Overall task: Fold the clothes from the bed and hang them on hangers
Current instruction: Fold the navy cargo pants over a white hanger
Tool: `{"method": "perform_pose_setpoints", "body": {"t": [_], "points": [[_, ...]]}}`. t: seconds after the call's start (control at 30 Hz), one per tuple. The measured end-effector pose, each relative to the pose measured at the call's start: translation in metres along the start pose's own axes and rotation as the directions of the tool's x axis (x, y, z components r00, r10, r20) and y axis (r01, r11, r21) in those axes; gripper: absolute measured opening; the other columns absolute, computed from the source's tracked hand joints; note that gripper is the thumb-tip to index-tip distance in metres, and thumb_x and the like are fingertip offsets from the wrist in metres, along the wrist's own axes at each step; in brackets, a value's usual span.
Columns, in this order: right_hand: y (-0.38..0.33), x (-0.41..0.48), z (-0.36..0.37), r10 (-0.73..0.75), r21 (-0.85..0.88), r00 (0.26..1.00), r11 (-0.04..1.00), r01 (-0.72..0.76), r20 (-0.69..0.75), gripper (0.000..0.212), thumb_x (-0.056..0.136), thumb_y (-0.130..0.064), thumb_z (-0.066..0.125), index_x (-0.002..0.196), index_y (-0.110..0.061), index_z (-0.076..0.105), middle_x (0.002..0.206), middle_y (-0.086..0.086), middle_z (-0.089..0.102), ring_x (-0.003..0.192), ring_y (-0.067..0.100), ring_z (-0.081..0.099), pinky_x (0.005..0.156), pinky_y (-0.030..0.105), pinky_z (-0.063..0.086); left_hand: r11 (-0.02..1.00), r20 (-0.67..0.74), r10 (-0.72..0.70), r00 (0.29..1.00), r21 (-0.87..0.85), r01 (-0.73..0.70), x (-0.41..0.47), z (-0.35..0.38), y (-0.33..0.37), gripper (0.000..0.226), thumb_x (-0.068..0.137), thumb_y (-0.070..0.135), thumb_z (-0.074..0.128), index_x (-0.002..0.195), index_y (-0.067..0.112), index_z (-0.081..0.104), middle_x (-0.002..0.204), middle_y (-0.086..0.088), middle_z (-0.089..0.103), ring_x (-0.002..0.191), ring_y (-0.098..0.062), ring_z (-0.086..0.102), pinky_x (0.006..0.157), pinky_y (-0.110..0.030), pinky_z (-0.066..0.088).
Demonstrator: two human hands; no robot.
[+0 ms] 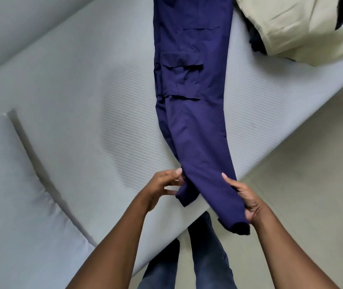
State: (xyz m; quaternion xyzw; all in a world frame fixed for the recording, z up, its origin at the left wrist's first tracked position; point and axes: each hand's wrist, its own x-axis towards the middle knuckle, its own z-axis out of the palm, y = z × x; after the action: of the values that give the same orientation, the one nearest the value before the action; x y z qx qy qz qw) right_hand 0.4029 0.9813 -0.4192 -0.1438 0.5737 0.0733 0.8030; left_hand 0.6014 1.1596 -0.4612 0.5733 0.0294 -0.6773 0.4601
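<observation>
Navy blue cargo trousers (191, 84) lie lengthwise on the white mattress (78, 84), legs stacked, with the cuffs hanging over the near edge. My right hand (243, 199) grips the upper trouser leg near its cuff from the right side. My left hand (166, 185) pinches the edge of the lower leg's cuff at the left. The two leg ends are slightly crossed and apart. No hanger shows in the frame.
A beige garment (304, 24) lies bunched over something dark at the mattress's far right. A white pillow (14, 184) sits at the left. The pale floor (312, 167) runs along the right, and my jeans-clad legs stand at the bed's near edge.
</observation>
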Motion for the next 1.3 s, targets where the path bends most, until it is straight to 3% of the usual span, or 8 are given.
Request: {"method": "perform_pose_setpoints", "body": {"t": [0.13,0.37,0.53,0.6,0.7,0.83,0.97,1.3], "points": [[0.002,0.011,-0.005,-0.165,0.035,0.957,0.983,0.178,-0.237,0.038,0.102,-0.033,0.063,0.123,-0.002,0.071,0.110,0.014,0.078,0.087,0.022,0.079,0.072,0.034,0.063,0.895,-0.113,0.069,0.991,0.446,-0.012,-0.012,0.024,-0.031,0.016,0.083,0.018,0.085,0.079,0.017,0.069,0.076,0.002,0.070,0.065,-0.010,0.063,0.064,-0.034,0.057],[-0.028,0.011,-0.012,-0.088,0.104,0.991,0.990,0.098,-0.098,0.031,0.105,-0.024,0.055,0.122,-0.003,0.069,0.108,0.014,0.078,0.088,0.023,0.079,0.073,0.036,0.066,0.273,-0.060,0.086,0.995,0.961,0.034,-0.022,0.049,-0.039,0.009,0.071,0.010,0.066,0.071,0.017,0.061,0.078,0.000,0.067,0.074,-0.024,0.064,0.057,-0.029,0.045],[0.000,0.003,-0.005,0.019,-0.021,0.999,1.000,-0.018,0.032,0.029,0.097,-0.015,0.059,0.111,0.000,0.079,0.114,0.020,0.076,0.098,0.026,0.077,0.090,0.039,0.063,0.945,-0.339,-0.202,0.919,0.179,0.274,-0.050,0.019,-0.045,0.013,0.067,0.017,0.056,0.059,0.017,0.045,0.051,-0.005,0.043,0.042,-0.021,0.043,0.047,-0.022,0.031],[0.019,0.007,-0.006,0.066,-0.163,0.997,0.985,-0.060,0.033,0.030,0.102,-0.014,0.060,0.124,0.001,0.073,0.126,0.019,0.072,0.116,0.029,0.071,0.103,0.042,0.056,0.897,-0.356,-0.439,0.825,-0.119,0.426,-0.063,-0.007,-0.061,0.012,0.074,0.010,0.045,0.063,0.014,0.044,0.053,-0.008,0.037,0.044,-0.021,0.042,0.049,-0.023,0.034],[0.041,0.020,0.000,-0.039,-0.413,0.995,0.911,-0.004,-0.095,0.041,0.087,-0.018,0.077,0.126,-0.005,0.072,0.119,0.011,0.077,0.111,0.027,0.073,0.091,0.037,0.060,0.761,-0.536,-0.497,0.682,0.107,0.640,-0.074,-0.039,-0.084,0.018,0.086,0.015,0.043,0.080,0.004,0.057,0.072,-0.012,0.061,0.061,-0.029,0.059,0.064,-0.032,0.054],[0.049,0.034,-0.001,-0.211,-0.425,0.946,0.901,0.090,-0.247,0.046,0.060,-0.029,0.071,0.100,-0.007,0.077,0.096,0.010,0.076,0.084,0.024,0.067,0.071,0.033,0.048,0.830,-0.819,0.157,0.552,0.412,0.376,-0.050,-0.032,-0.060,0.023,0.096,0.029,0.050,0.094,0.008,0.059,0.093,-0.013,0.069,0.091,-0.038,0.065,0.077,-0.039,0.050],[0.035,0.026,-0.008,-0.120,0.040,0.973,0.991,0.131,-0.199,0.042,0.089,-0.020,0.060,0.126,-0.004,0.070,0.114,0.015,0.074,0.097,0.031,0.071,0.092,0.040,0.054,0.724,-0.664,0.317,0.677,0.631,0.279,-0.017,-0.006,-0.030,0.054,0.087,0.058,0.068,0.116,0.014,0.055,0.110,-0.006,0.065,0.103,-0.031,0.063,0.083,-0.042,0.052],[0.027,-0.008,-0.006,0.007,-0.282,1.000,0.959,0.000,0.025,0.046,0.088,-0.008,0.076,0.132,-0.002,0.066,0.130,0.019,0.071,0.114,0.034,0.071,0.098,0.044,0.059,0.620,-0.654,-0.101,0.749,0.548,0.562,-0.029,-0.052,-0.074,0.009,0.080,0.007,0.052,0.075,0.013,0.051,0.084,-0.005,0.062,0.074,-0.024,0.060,0.058,-0.027,0.041]]}}
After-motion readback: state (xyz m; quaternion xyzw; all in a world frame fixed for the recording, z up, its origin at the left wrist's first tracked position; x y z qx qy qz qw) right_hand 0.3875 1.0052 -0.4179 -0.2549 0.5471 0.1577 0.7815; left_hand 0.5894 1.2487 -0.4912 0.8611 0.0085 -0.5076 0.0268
